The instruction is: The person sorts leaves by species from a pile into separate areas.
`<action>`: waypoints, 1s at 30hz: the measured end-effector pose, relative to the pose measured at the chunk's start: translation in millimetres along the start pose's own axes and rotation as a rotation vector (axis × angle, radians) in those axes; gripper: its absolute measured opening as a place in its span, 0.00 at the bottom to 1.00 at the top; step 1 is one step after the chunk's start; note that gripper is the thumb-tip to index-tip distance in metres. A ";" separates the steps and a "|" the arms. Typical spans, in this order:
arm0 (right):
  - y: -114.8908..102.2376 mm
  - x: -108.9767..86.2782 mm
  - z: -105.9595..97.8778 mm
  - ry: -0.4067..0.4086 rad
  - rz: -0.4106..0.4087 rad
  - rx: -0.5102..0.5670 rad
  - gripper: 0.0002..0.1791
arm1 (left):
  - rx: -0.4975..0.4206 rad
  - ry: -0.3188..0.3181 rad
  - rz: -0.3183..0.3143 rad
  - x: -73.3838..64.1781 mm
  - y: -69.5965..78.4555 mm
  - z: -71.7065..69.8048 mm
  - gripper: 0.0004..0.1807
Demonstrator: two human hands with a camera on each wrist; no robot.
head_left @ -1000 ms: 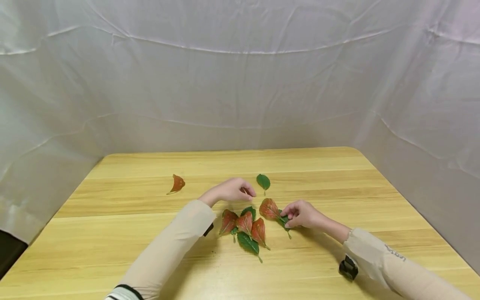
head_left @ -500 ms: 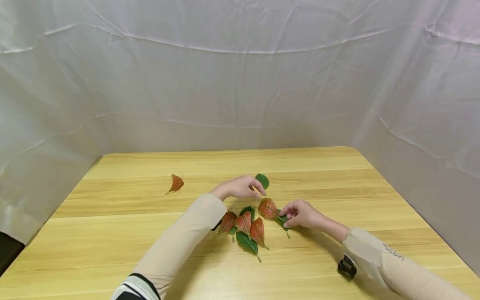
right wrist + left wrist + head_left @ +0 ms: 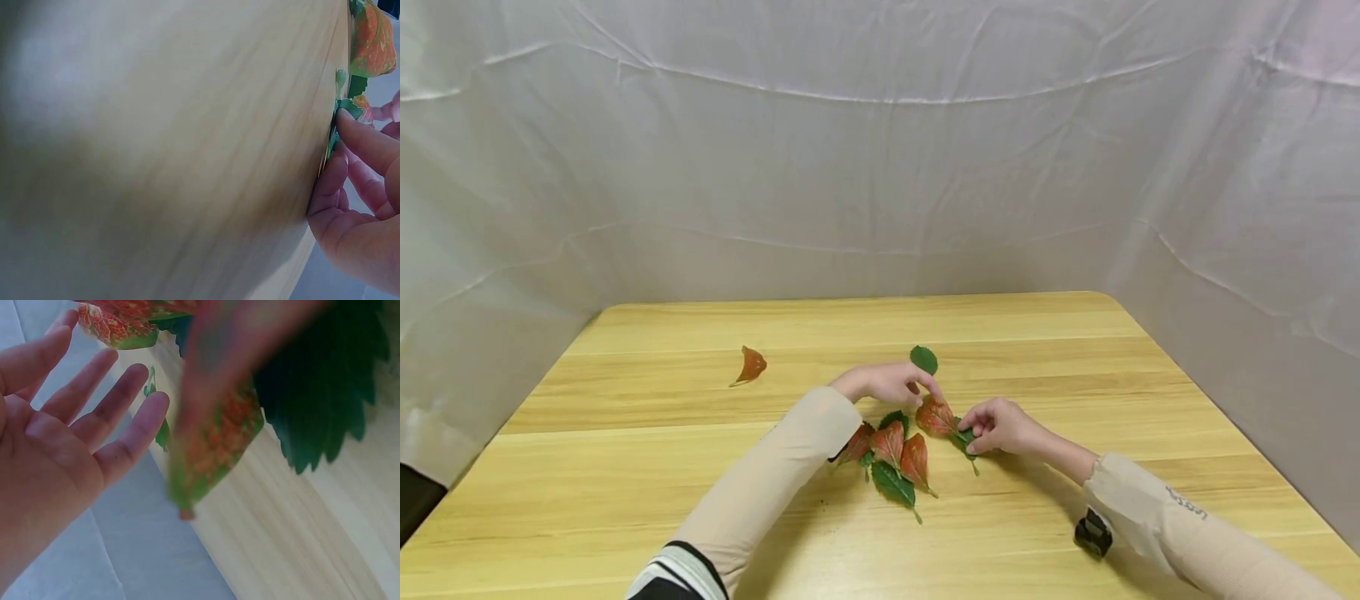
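My left hand (image 3: 887,384) reaches over the table, its fingertips right at the upper edge of a red leaf (image 3: 936,419). In the left wrist view its fingers spread loosely beside a blurred red leaf (image 3: 219,444) close to the camera. My right hand (image 3: 1011,430) pinches a green leaf (image 3: 962,443) that lies against the lower end of that red leaf. The right wrist view shows thumb and forefinger low at the tabletop on the green leaf (image 3: 351,108). Left of them lies a cluster of red leaves (image 3: 914,458) and green leaves (image 3: 892,483), partly behind the left sleeve.
A single green leaf (image 3: 924,359) lies beyond the left hand. A curled red leaf (image 3: 751,365) lies alone at the back left of the wooden table (image 3: 647,467). Pale cloth (image 3: 880,183) hangs round the back and sides.
My left hand has moved right, then down to the upper edge of the red leaf. The right hand stays at the green leaf.
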State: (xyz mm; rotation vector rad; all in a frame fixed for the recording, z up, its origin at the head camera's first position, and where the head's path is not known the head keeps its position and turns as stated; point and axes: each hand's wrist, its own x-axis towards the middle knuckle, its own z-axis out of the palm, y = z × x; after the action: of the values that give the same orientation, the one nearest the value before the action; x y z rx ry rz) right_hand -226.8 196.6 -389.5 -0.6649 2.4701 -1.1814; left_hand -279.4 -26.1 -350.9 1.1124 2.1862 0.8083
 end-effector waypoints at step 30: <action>2.6 1.5 0.9 0.007 0.009 0.002 0.14 | -0.095 0.026 -0.006 -2.2 -5.2 0.2 0.09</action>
State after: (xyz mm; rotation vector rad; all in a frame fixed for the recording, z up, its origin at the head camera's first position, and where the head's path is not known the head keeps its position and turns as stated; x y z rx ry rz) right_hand -228.4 196.7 -392.2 -0.6499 2.4746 -1.1844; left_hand -280.8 -30.3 -354.4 1.0543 2.1476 0.9183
